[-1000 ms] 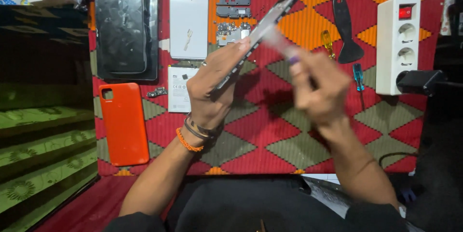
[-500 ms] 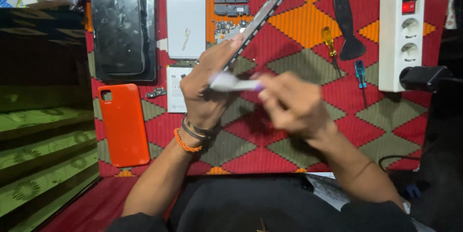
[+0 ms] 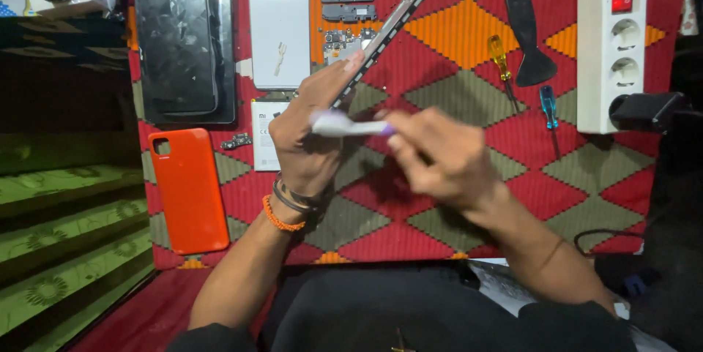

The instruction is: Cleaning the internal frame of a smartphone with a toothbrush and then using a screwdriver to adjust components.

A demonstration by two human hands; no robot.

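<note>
my left hand (image 3: 311,136) grips the phone frame (image 3: 387,30) edge-on above the mat's (image 3: 454,37) centre. my right hand (image 3: 439,158) pinches a white tube (image 3: 344,126) against it. step: working the frame edge; next calls for steady contact.

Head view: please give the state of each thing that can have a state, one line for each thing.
left hand: shut on phone frame
phone frame: held edge-on, tilted
right hand: shut on white tool
white tool: held against the frame, blurred
power strip: switch lit, one plug in
orange case: lying flat
back cover: lying flat
</note>
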